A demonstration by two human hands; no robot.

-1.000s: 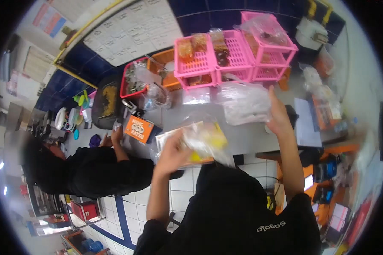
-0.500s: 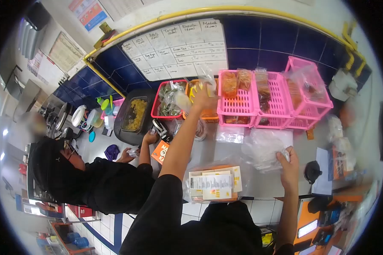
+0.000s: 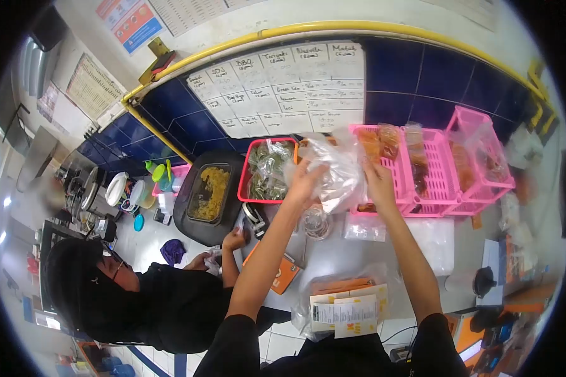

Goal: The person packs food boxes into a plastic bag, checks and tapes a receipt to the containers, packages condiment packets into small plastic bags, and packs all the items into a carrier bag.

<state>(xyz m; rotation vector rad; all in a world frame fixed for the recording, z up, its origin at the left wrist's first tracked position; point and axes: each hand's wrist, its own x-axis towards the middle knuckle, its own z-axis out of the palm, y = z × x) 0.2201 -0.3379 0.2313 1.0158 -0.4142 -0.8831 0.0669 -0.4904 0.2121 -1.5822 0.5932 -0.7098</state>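
A crumpled clear plastic bag (image 3: 341, 179) hangs above the counter, raised in front of the baskets. My left hand (image 3: 305, 179) grips its left side with bent fingers. On the opposite edge, my right hand (image 3: 378, 182) has its fingers closed on the plastic. Behind the bag, an orange basket is mostly hidden. To the left stands a red basket (image 3: 241, 182) of small bags with green contents. Pink baskets (image 3: 432, 173) with bagged orange and dark red sauces are just right of my right hand. Whether anything is inside the held bag I cannot tell.
Printed cartons in a plastic wrap (image 3: 346, 311) lie at the counter's front edge. A co-worker in black (image 3: 163, 301) works on my left beside a black tub with a tray of yellow food (image 3: 209, 191). A black round object (image 3: 484, 283) stands at the right.
My right hand has carried the plastic bag up and left, in front of the baskets. My left hand has drawn back from the orange basket and met the bag. The view has shifted.
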